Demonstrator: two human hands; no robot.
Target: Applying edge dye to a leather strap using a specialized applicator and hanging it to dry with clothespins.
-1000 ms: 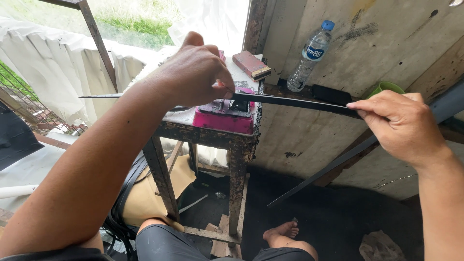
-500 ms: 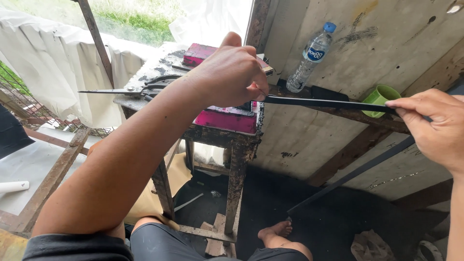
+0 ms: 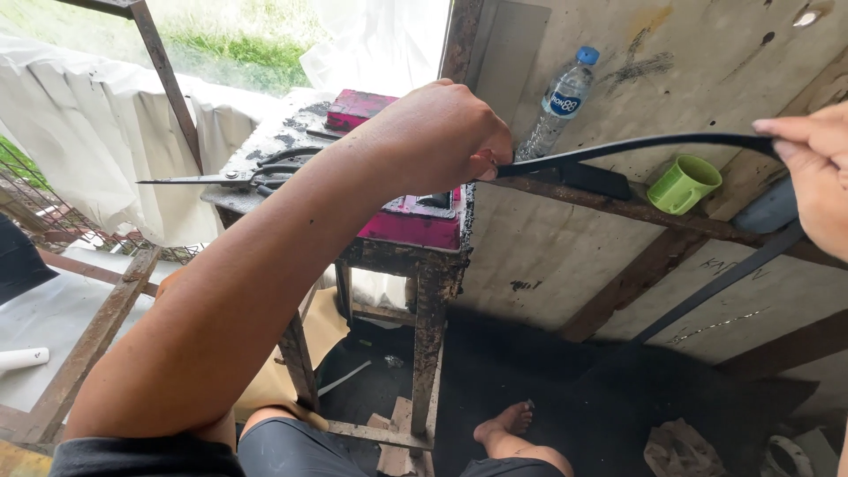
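Against the stained plywood wall (image 3: 707, 62), both hands gripped a black strip (image 3: 636, 146) running left-right, left hand (image 3: 442, 137) pinching one end, right hand (image 3: 813, 177) the other.

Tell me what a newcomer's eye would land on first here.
The long black strip stretched across the middle, gripped by the left hand at centre and the right hand at the right edge. Next, the pink block on the rusty stand below the left hand, with scissors to its left. Then the green cup and bottle on the wall ledge.
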